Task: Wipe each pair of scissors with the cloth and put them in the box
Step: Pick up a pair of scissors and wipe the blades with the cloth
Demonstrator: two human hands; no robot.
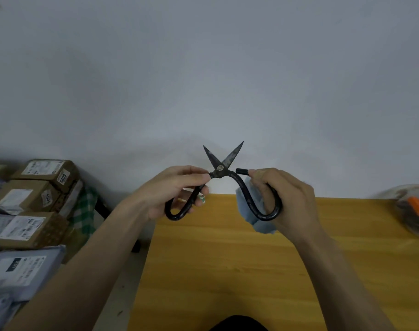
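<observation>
A pair of black iron scissors (221, 168) with large looped handles is held up above the far edge of the wooden table (227, 259), its blades spread open and pointing up. My left hand (170, 187) grips the left handle loop. My right hand (282, 199) grips the right handle loop together with a light blue cloth (252, 199), which is bunched between palm and handle. A clear container (411, 209) at the table's right edge holds more tools, one with an orange handle.
Stacked cardboard parcels (36, 194) and grey mail bags (19, 271) fill the floor at the left, beside a green checked fabric (84, 211). A plain grey wall stands behind the table.
</observation>
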